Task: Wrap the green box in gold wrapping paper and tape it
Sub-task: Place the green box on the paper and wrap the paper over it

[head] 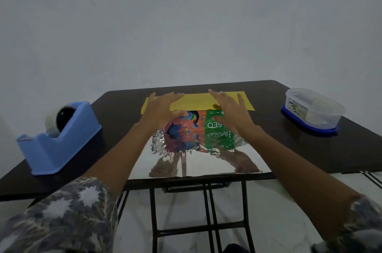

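The green box (198, 123), printed green on the right and with colourful pictures on the left, lies at the middle of the dark table on the wrapping paper. The paper's shiny reflective side (198, 163) faces up toward me and mirrors the box; its far part (194, 102) shows yellow-gold beyond the box. My left hand (163, 109) lies over the box's left end with straight fingers reaching onto the far paper. My right hand (229, 110) covers the box's right end the same way, thumb on the box's near face.
A blue tape dispenser (60, 141) with a tape roll stands at the table's left. A clear plastic container (312, 111) on a blue lid sits at the right. The table's near edge (82, 187) is close to me, its metal legs below.
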`<action>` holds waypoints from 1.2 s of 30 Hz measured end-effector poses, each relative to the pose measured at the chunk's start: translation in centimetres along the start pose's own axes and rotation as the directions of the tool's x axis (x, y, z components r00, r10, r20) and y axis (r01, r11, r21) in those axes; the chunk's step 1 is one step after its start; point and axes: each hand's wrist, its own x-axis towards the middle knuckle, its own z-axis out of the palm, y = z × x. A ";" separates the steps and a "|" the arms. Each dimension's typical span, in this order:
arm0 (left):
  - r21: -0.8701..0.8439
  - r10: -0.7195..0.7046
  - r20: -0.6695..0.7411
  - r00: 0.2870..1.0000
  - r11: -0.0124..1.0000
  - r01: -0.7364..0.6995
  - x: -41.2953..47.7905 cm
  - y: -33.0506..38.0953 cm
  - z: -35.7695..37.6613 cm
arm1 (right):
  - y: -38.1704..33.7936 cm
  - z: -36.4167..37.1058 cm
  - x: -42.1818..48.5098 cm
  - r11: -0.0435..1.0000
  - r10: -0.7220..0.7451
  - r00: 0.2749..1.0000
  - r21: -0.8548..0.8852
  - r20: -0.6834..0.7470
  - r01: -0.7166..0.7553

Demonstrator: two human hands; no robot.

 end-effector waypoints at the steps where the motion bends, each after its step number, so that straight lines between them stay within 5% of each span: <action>1: 0.069 0.028 0.037 0.999 0.997 -0.030 0.3 0.8 0.3 | -0.1 0.1 -0.4 1.000 0.014 0.999 0.026 -0.051 -0.013; 5: 0.211 0.099 0.103 0.990 0.970 -0.119 1.6 4.4 2.0 | 0.5 0.7 -2.3 0.941 0.307 0.931 0.213 -0.199 -0.264; 10: 0.183 0.105 0.124 0.987 0.975 -0.127 2.5 7.1 3.9 | 1.0 1.0 -4.3 0.770 0.574 0.819 0.334 0.011 -0.544; 16: 0.228 0.075 0.088 0.993 0.969 -0.094 2.6 7.5 5.0 | 0.7 2.3 -5.8 0.810 0.537 0.839 0.222 0.094 -0.543; 29: 0.318 0.104 0.071 0.992 0.940 -0.121 2.8 7.3 5.1 | 0.5 2.3 -6.0 0.860 0.488 0.872 0.151 0.037 -0.487; 36: 0.307 0.056 0.194 0.979 0.945 -0.115 2.5 5.5 3.7 | -0.2 0.9 -5.6 0.910 0.414 0.897 0.052 -0.156 -0.411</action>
